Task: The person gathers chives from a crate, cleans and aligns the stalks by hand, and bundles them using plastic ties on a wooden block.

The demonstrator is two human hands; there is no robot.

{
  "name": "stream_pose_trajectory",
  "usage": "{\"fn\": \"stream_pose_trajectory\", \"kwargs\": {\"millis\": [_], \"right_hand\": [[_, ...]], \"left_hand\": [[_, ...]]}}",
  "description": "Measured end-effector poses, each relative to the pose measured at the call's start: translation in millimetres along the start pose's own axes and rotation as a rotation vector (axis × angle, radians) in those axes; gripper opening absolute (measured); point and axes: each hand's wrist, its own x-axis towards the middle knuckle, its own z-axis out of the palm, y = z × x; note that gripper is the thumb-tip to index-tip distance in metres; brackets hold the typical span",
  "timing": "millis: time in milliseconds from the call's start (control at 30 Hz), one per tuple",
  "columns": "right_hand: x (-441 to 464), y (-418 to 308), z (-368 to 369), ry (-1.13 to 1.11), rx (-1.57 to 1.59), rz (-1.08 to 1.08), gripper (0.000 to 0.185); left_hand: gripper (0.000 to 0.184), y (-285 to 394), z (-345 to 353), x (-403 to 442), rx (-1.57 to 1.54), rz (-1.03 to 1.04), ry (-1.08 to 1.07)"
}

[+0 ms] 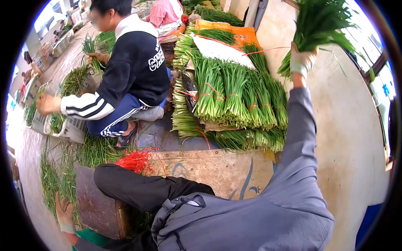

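Observation:
My gloved right hand (302, 62) is raised at the upper right, its fingers closed round a bunch of garlic chives (320, 25). The leaves fan out above the fist and also hang below it. My gloved left hand (65, 212) is low at the far left with its fingers apart, holding nothing that I can see. Beside it lie loose green leaves (52, 180) and a dark wooden board (95, 198). A big stack of tied chive bunches (234, 94), bound with red strips, stands in front of me.
A crouching co-worker (136, 62) handles greens at the left, beside white plastic baskets (75, 127). Red tie strips (135, 161) lie near my knee. A worn wooden panel (209, 167) is in front of my legs. A pale wall (343, 125) rises on the right.

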Motion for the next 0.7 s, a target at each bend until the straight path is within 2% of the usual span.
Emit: {"fn": "stream_pose_trajectory", "kwargs": {"millis": [67,100,133,167,200,233,267,300,333,367,400,433,467,500,533,600,667,700], "right_hand": [[28.1,1.8,21.7,-0.329,-0.708,0.352,0.101],[26.3,-17.7,31.9,-0.433,-0.955,0.414,0.083],[31.0,2.4,52.1,-0.587,-1.088,0.204,0.058],[18.9,6.6,89.7,-0.617,-0.872,0.064,0.055],[-17.5,-25.1,111.4,-0.636,-0.428,-0.019,0.051],[-64.4,-64.2,135.4,-0.727,0.028,-0.005,0.049],[-107.5,-107.2,161.0,-0.856,0.339,0.038,0.048],[-157.4,-139.9,175.4,-1.011,0.554,0.111,0.047],[-220.1,-158.8,183.8,-1.037,0.423,-0.147,0.047],[-288.8,-191.4,188.5,-1.076,0.522,-0.103,0.048],[-328.9,-247.7,166.5,-1.233,0.659,0.129,0.047],[-363.0,-283.8,164.1,-1.366,0.682,0.102,0.046],[-394.4,-313.3,163.3,-1.487,0.681,0.076,0.045],[-414.9,-329.6,151.5,-1.547,0.852,0.117,0.044],[-437.4,-353.4,152.8,-1.591,0.979,0.175,0.043],[-452.6,-438.0,124.5,-1.689,1.154,0.002,0.042],[-477.0,-488.5,109.0,-1.795,1.216,-0.06,0.042],[-481.8,-516.2,97.1,-1.84,1.231,-0.155,0.041]], "left_hand": [[0.082,1.8,-0.2,-8.9,0.058,0.08,-0.047],[0.083,-8.7,-7.1,-8.5,0.1,0.074,-0.04],[0.083,-5.0,0.5,-28.1,0.125,0.071,0.027],[0.082,-4.3,0.5,-63.3,0.156,0.03,0.164],[0.081,-20.8,-9.3,-94.9,0.108,0.005,0.244],[0.078,-1.4,2.3,-128.3,0.181,-0.022,0.343],[0.073,24.7,9.7,-154.1,0.206,-0.082,0.371],[0.062,20.3,6.1,-172.9,0.191,-0.042,0.462],[0.051,16.8,3.5,-189.2,0.179,0.0,0.553],[0.045,-3.4,-4.8,-194.2,0.096,0.034,0.654],[0.038,-24.7,-14.1,-196.5,0.016,0.076,0.752],[0.038,-34.1,-24.8,-198.2,-0.138,0.002,0.829],[0.038,-46.2,-40.8,-209.7,-0.131,-0.014,0.867],[0.038,-33.7,-32.3,-269.7,-0.064,-0.055,1.054],[0.038,-46.0,-33.8,-289.7,-0.015,-0.094,1.197],[0.04,-100.8,-61.4,-353.8,0.002,-0.181,1.377],[0.044,-138.6,-74.2,-410.0,-0.048,-0.396,1.51],[0.048,-188.3,-86.0,-443.7,-0.009,-0.514,1.505]]}}
